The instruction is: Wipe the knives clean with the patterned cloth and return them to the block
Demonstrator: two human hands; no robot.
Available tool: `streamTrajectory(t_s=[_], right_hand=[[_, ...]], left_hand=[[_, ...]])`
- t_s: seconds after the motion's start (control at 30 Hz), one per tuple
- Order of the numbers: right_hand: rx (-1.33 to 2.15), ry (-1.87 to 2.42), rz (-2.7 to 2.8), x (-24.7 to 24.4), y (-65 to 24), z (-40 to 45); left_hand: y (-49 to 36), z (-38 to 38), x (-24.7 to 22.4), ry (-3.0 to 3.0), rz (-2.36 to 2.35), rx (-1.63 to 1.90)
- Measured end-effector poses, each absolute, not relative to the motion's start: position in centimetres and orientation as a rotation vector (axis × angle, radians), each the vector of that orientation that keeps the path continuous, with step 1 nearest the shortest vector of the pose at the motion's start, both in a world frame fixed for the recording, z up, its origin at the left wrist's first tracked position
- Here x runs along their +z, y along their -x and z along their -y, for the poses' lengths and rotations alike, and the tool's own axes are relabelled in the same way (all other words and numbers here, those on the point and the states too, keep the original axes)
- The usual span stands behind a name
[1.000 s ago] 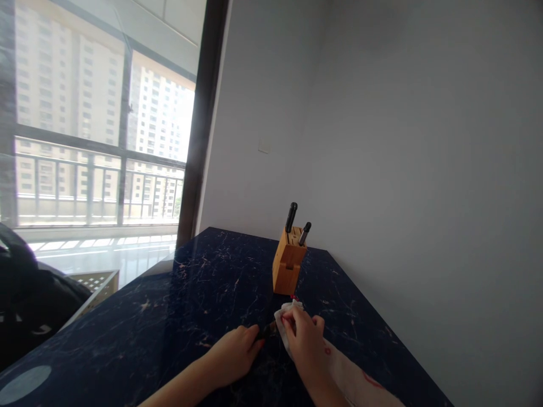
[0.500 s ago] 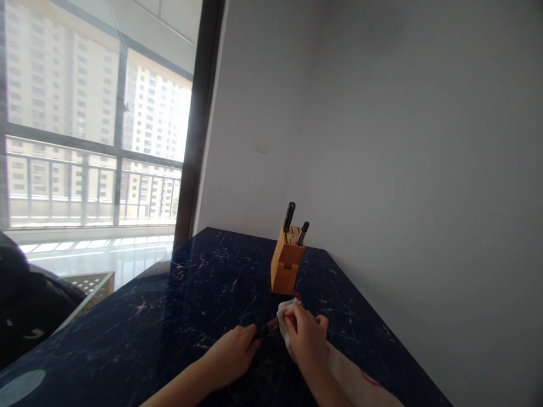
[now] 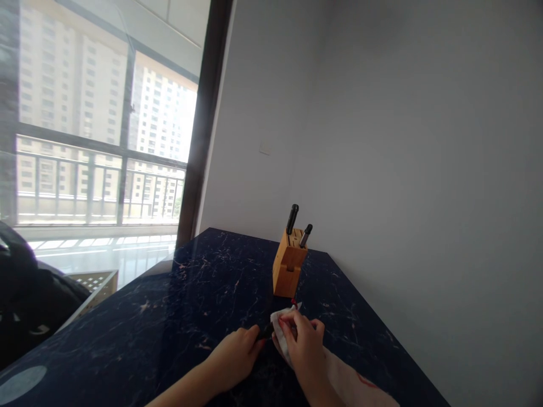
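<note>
My left hand (image 3: pixel 237 353) is wrapped round the black handle of a knife (image 3: pixel 266 331). Most of the knife is hidden under a white cloth (image 3: pixel 280 339) with red markings. My right hand (image 3: pixel 304 345) pinches this cloth over the knife just past the handle, and the cloth's loose end trails down to the right below my forearm. Beyond both hands a wooden knife block (image 3: pixel 288 271) stands upright, with two dark-handled tools in its top slots. One handle (image 3: pixel 292 219) is all black; the other (image 3: pixel 306 235) has a silvery part.
The dark blue marbled table (image 3: pixel 220 271) spreads under my hands, and a pale round patch (image 3: pixel 23 384) lies at its left front. A small red thing (image 3: pixel 294 302) shows between cloth and block. At the left are a black object (image 3: pixel 38 294) and a perforated crate (image 3: pixel 95 288).
My right hand and the cloth have shifted slightly left along the knife, covering the part that showed beside the handle. My left hand keeps its grip. The camera view has tilted slightly.
</note>
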State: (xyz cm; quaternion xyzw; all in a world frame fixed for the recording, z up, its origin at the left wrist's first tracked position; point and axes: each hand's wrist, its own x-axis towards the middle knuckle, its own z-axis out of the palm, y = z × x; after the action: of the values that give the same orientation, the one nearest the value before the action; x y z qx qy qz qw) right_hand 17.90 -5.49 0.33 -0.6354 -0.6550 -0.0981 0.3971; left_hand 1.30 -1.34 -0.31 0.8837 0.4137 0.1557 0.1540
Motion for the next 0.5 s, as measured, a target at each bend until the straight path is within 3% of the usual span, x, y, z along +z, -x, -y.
streamTrajectory(t_s=[0.5], right_hand=[[-0.189, 1.661, 1.724, 0.69, -16.93, 5.93]], left_hand=[[-1.07, 1.09, -0.65, -2.654, -1.122, 0.419]])
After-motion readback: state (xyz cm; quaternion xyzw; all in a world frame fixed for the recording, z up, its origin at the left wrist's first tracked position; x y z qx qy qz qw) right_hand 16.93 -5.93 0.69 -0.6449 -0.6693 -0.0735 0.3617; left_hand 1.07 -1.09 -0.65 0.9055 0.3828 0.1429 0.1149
